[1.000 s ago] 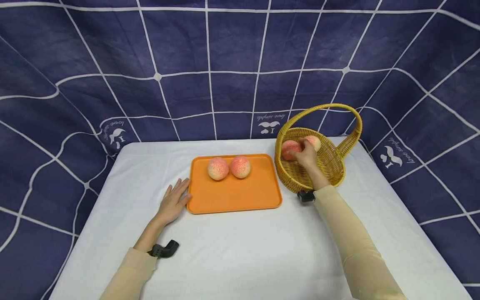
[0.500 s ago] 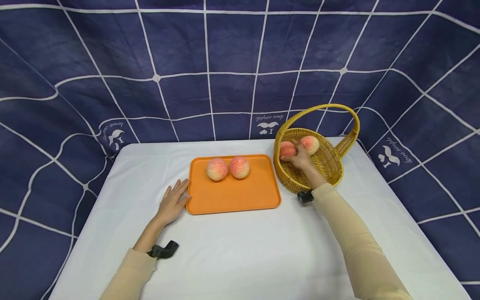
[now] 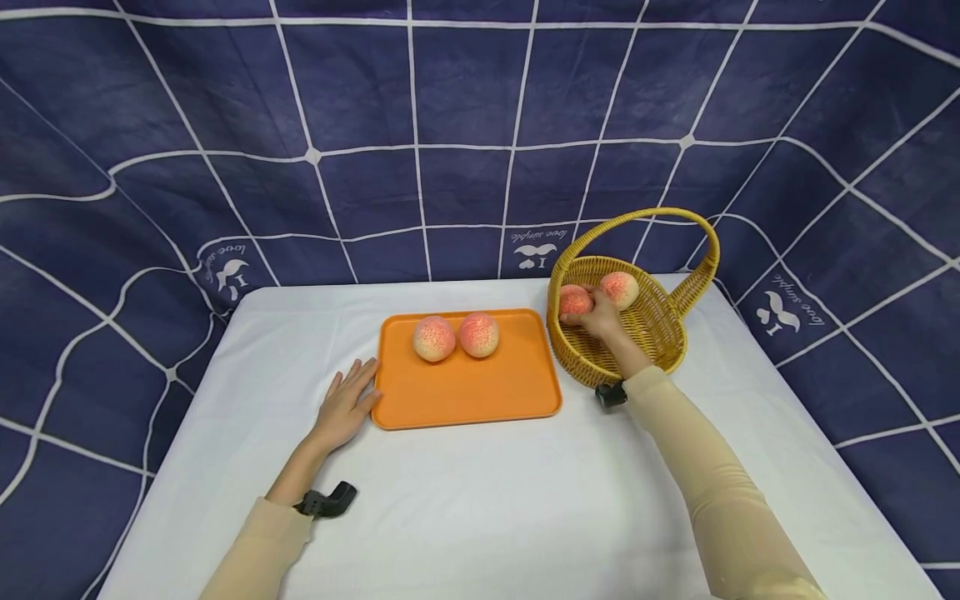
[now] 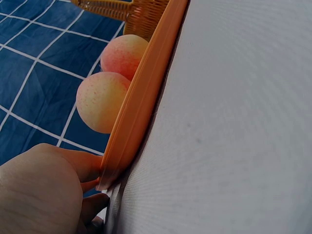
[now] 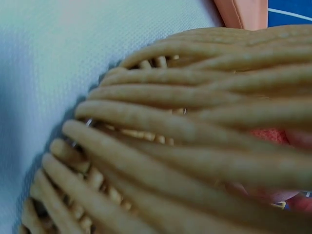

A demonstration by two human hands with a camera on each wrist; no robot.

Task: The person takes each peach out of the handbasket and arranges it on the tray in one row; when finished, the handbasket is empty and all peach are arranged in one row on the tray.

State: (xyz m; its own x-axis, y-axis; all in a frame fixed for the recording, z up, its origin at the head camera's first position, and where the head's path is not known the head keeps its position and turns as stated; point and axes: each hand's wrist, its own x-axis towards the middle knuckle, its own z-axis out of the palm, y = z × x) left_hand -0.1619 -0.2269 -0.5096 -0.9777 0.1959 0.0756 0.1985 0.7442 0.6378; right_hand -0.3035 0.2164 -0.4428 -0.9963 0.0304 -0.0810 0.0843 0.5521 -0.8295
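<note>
My right hand (image 3: 602,319) reaches into the yellow wicker basket (image 3: 660,333) and grips a pink peach (image 3: 574,299) by the basket's left wall. Just behind its fingers lies a second, paler peach (image 3: 619,290). In the right wrist view the basket's weave (image 5: 161,117) hides most of that hand, with only a bit of red peach (image 5: 270,135) showing through. My left hand (image 3: 345,407) lies with straight fingers against the left edge of the orange tray (image 3: 465,396). Two peaches, one left (image 3: 434,338) and one right (image 3: 479,334), sit side by side at the tray's back.
The basket stands right beside the tray's right end, its tall handle (image 3: 637,215) arching over the inside. A white cloth (image 3: 480,508) covers the table. Dark blue curtains (image 3: 472,100) with white lines hang behind and at both sides.
My right hand has shifted slightly left and down within the basket with the peach, closer to the left wall. The left hand stays at the tray's edge.
</note>
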